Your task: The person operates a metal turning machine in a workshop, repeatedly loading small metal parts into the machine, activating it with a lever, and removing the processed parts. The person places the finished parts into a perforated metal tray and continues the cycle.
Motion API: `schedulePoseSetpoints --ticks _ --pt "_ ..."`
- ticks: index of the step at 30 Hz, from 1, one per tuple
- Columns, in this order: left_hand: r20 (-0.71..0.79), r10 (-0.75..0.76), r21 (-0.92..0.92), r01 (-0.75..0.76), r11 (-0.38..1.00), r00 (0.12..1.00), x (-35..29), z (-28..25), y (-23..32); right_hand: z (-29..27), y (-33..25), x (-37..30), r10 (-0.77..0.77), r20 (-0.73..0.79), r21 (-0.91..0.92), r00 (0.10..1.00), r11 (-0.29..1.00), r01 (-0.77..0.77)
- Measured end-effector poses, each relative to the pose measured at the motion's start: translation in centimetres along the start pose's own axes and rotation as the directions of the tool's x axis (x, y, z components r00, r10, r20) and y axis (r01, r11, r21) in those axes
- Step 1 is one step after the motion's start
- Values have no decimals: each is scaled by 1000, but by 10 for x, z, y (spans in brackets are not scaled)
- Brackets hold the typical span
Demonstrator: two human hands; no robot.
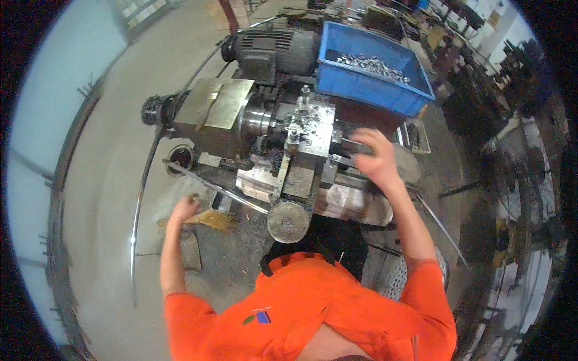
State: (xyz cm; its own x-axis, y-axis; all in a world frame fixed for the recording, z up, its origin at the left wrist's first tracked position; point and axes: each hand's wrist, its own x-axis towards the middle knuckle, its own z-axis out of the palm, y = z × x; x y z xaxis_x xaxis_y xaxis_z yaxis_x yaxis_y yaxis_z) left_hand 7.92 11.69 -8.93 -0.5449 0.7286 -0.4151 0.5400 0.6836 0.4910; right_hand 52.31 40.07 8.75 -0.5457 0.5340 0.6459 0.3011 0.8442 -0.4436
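Observation:
I stand at a small metal lathe (253, 129) and wear an orange shirt. My right hand (374, 157) rests on a dark lever or handle at the machine's right end, fingers curled around it. My left hand (183, 209) is low on the left, blurred, next to a long thin metal lever (211, 186) that slants out from the machine; a straw brush (214, 220) lies right beside it. Whether the left hand grips the lever or the brush I cannot tell. A round handwheel (289, 221) faces me at the front of the carriage (304, 135).
A blue plastic crate (370, 81) with several small shiny metal parts sits behind the machine on the right. A grey electric motor (274, 51) stands at the back. Concrete floor spreads to the left. Dark racks and clutter fill the right side.

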Motion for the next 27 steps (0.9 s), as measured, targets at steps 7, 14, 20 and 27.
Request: schedulePoseSetpoints --ticks 7,14,20,27 --pt "-644 113 171 -2 985 757 -109 -128 12 99 -60 94 -17 525 -281 851 940 192" --pt "-661 -153 232 394 889 735 -134 -92 -77 102 -49 106 -102 260 -233 960 958 165" --pt "-722 -235 236 551 801 651 -116 -109 -93 84 -30 109 39 334 -128 942 992 4" --pt "-732 -326 67 540 839 598 -120 -100 -82 154 -39 100 70 621 -212 781 974 82"
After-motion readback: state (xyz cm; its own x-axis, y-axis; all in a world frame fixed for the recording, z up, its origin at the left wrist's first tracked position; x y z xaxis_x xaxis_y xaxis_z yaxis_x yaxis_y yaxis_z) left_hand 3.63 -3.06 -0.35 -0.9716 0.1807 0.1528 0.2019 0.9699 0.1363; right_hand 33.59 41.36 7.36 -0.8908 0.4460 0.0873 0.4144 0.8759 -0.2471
